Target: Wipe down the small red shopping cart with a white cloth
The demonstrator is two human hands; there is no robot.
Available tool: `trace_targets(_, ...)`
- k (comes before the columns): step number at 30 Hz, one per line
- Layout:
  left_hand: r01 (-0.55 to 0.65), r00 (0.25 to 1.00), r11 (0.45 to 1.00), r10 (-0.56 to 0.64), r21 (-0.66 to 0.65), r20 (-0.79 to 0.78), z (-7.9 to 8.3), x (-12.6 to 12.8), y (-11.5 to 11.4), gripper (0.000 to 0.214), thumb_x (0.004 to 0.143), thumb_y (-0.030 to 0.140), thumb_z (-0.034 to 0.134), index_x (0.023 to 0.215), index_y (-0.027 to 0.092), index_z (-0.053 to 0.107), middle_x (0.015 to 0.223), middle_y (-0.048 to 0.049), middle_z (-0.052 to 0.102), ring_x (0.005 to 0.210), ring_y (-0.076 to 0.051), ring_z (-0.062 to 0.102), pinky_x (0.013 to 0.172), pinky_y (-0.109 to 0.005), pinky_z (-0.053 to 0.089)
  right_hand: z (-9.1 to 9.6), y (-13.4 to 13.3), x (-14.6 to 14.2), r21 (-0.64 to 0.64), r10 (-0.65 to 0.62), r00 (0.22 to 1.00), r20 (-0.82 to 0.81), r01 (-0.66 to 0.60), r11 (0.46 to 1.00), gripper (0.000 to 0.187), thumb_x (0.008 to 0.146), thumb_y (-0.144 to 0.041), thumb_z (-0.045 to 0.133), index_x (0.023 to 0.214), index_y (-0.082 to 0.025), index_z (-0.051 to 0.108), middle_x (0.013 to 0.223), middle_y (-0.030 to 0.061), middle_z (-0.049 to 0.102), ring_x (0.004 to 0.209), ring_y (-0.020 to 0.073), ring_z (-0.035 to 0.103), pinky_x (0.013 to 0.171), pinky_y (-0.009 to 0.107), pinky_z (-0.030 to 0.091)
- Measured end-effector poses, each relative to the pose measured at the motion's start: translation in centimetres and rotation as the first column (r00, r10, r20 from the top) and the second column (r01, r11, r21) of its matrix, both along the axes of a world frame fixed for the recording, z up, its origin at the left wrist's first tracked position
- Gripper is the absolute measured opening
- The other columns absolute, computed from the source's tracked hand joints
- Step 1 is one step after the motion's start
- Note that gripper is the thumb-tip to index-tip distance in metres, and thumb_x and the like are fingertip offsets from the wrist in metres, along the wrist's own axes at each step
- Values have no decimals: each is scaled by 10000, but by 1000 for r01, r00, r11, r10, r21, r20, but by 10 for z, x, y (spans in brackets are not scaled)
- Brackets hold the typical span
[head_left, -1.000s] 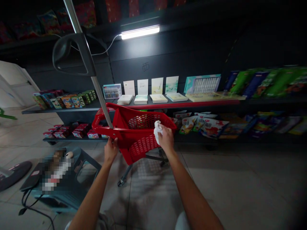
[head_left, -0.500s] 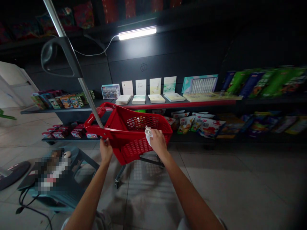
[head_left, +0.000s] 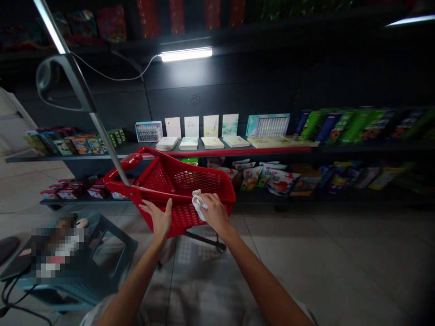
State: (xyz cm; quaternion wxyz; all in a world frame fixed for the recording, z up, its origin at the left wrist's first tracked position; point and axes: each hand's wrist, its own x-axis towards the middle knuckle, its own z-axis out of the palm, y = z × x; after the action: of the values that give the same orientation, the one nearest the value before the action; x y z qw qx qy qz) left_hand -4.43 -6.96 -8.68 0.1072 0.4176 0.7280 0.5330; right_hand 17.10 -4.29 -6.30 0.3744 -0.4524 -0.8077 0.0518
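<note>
A red plastic shopping cart (head_left: 200, 181) stands before me, its perforated basket facing the shelf and its handle to the left. My left hand (head_left: 160, 217) lies with fingers spread against the near side of the basket, below the rim. A crumpled white cloth (head_left: 199, 206) is gripped in my right hand (head_left: 215, 210) at the near rim, farther right on the basket. The cloth touches the red plastic. A metal pole (head_left: 105, 142) with a grey loop-shaped grip rises at the handle end.
A blue-grey plastic stool (head_left: 112, 244) with a blurred-out item and cables stands at left. Behind the cart runs a shelf (head_left: 234, 153) with booklets and boxes; snack bags (head_left: 280, 179) fill the lower level. A lit tube lamp (head_left: 186, 55) hangs above.
My left hand has left the spot under the handle and moved right onto the basket's side, fingers spreading. My right hand with the cloth stays near the rim. The view has shifted slightly right.
</note>
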Motion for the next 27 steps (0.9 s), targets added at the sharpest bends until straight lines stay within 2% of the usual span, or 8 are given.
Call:
trace_targets(2,9,998,999,-6,46,-62,0,10,-5,1105,912,597,563,1606,106,-143,1666,-290,-166,1546,-374,-174,1255,-598,123,0,-6,0,-7,33,999,-6,-33,999,485,863,-92,588,1320,-251,630,1211,59,676,1111,258,533,1011,384,467)
trace_targets(5,99,939,987,-52,123,-339,5,31,-16,1057,924,481,585,1622,150,-136,1682,-237,-170,1552,-369,-168,1241,-632,149,1,-16,0,-5,66,998,11,-65,998,531,858,-88,598,1358,-264,611,1246,59,665,1150,263,535,1025,395,477)
trace_targets(8,325,708,945,-224,28,-669,14,41,-23,803,916,304,575,1628,228,211,1716,-154,87,1582,-366,-28,1232,-684,30,-1,-23,-3,25,62,997,50,-64,998,577,856,-92,616,1401,-280,586,1309,60,638,1185,263,531,1059,405,471)
trace_targets(11,408,545,909,-322,-91,-774,18,36,-19,576,910,222,546,1483,232,497,1570,-138,455,1549,-341,240,1245,-662,-37,-6,-25,-3,51,28,996,83,-33,998,632,826,-75,651,1412,-300,580,1351,61,601,1211,258,528,1070,402,479)
trace_targets(13,379,540,921,-302,-94,-785,16,32,-13,478,928,264,545,1400,191,571,1428,-154,586,1476,-338,375,1256,-647,-20,-8,-24,2,50,1,997,76,-4,999,626,814,-66,662,1389,-305,597,1335,67,586,1211,245,540,1059,379,492)
trace_targets(16,337,554,939,-256,-67,-792,11,28,-6,428,934,301,547,1338,175,608,1344,-158,628,1406,-341,444,1260,-647,8,-9,-23,17,23,-38,998,45,37,999,563,824,-71,657,1339,-295,629,1292,72,577,1186,222,570,1029,340,506)
trace_targets(22,374,521,924,-284,-84,-805,9,20,-7,514,891,208,544,1404,183,551,1419,-151,574,1477,-333,359,1266,-638,-20,-20,-13,63,-49,-126,991,-44,124,991,483,824,-92,620,1271,-271,661,1226,70,581,1136,208,596,971,302,513)
trace_targets(27,420,501,898,-348,-129,-792,12,14,-3,565,874,267,597,1425,161,525,1436,-162,555,1486,-352,335,1258,-644,-28,-51,11,98,-198,-301,908,-291,250,948,441,792,-200,637,1231,-176,666,1121,94,605,1023,219,632,963,348,520)
